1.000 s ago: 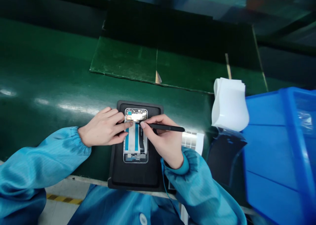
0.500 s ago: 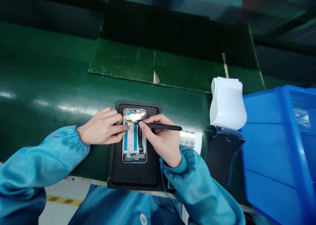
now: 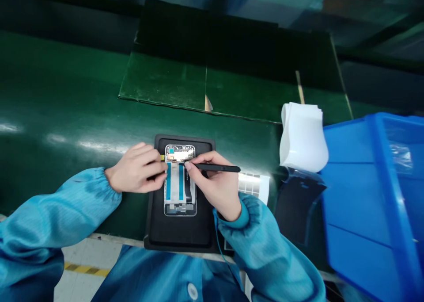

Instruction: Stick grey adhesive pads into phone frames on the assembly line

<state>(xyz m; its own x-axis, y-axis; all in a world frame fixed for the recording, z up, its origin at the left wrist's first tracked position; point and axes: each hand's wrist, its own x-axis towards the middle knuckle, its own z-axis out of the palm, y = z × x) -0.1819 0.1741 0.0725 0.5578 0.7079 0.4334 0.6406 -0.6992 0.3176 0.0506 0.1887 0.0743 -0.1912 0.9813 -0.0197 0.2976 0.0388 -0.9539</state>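
An opened smartphone (image 3: pixel 176 182) lies face down on a black padded tray (image 3: pixel 180 238), its circuit board and battery with blue strips exposed. My right hand (image 3: pixel 217 185) is closed around a slim black pen-like tool (image 3: pixel 220 167). The tool's tip points at the phone's inside, just below the board; the exact contact is hidden by my fingers. My left hand (image 3: pixel 139 169) rests by the phone's left edge, its fingers bent and drawn together. What is between its fingertips, if anything, cannot be seen. A small yellow tab (image 3: pixel 162 157) shows beside the phone's upper left edge.
To the right stands a blue bin (image 3: pixel 354 191). Folded white sheets (image 3: pixel 303 138) lie beside it, above a dark film-covered sheet (image 3: pixel 300 209). A white gridded sheet (image 3: pixel 253 185) is partly under my right arm. A green board (image 3: pixel 165 81) lies across the back.
My left index finger has pulled back from over the battery to the phone's left edge, uncovering the yellow tab. My right hand and its tool hold nearly the same place.
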